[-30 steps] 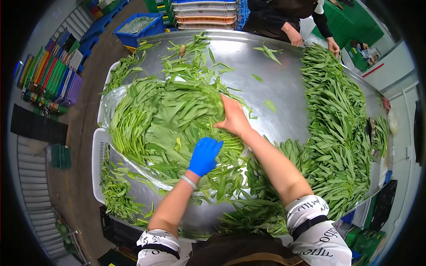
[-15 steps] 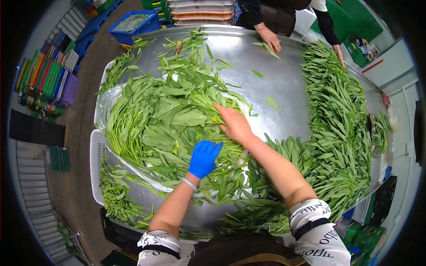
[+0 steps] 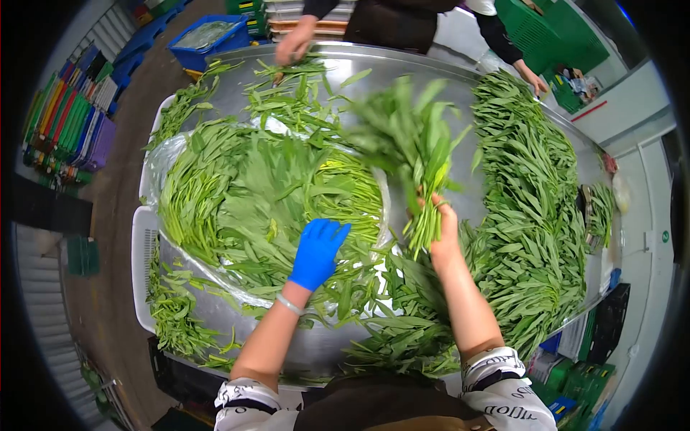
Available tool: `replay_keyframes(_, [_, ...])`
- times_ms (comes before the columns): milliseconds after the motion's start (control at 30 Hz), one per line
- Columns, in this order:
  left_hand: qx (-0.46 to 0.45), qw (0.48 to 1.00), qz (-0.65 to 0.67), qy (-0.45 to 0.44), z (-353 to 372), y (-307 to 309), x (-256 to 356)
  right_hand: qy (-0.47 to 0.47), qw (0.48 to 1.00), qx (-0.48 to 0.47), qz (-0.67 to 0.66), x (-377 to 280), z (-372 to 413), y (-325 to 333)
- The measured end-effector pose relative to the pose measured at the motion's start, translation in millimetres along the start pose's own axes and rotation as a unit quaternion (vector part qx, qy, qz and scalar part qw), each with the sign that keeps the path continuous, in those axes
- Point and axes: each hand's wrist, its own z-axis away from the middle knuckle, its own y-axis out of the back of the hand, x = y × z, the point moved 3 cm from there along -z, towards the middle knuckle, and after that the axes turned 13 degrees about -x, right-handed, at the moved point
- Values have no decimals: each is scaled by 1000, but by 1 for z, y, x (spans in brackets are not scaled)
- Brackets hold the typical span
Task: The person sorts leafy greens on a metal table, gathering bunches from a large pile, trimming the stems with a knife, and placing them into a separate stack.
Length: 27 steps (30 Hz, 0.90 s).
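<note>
My right hand (image 3: 445, 228), bare, is closed around the stems of a bunch of water spinach (image 3: 431, 154). The bunch is lifted above the metal table, its leaves blurred and pointing away from me. In a blue glove, my left hand (image 3: 318, 253) lies over the big heap of water spinach (image 3: 266, 179) with its fingers stretched out, holding nothing that I can see. That heap rests on a clear plastic sheet (image 3: 175, 161), its cut stems showing on the right side.
A long bank of greens (image 3: 532, 194) lines the right side of the metal table (image 3: 467, 90). Across it, a co-worker's hand (image 3: 295, 44) is over loose stalks; the other hand (image 3: 532, 77) is near the bank. White baskets (image 3: 144, 287) stand along the left edge, a blue crate (image 3: 208, 36) behind.
My right hand has moved right and lifted the bunch off the heap, baring stems beneath. My left hand shifted slightly left. The co-worker's one hand moved left across the table's far edge.
</note>
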Motion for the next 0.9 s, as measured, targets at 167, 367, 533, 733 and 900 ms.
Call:
replay_keyframes(167, [72, 981, 181, 18, 15, 24, 44, -57, 981, -62, -177, 31, 46, -20])
replay_keyframes(367, [82, 844, 521, 98, 28, -1, 66, -42, 991, -109, -73, 51, 70, -44])
replay_keyframes(533, [14, 666, 741, 88, 44, -24, 66, -104, 950, -36, 294, 62, 96, -32])
replay_keyframes(733, [73, 671, 721, 156, 54, -14, 90, -51, 781, -155, 603, 90, 111, -23])
replay_keyframes(900, [110, 660, 717, 194, 58, -6, 109, -56, 826, -101, 551, 106, 126, -10])
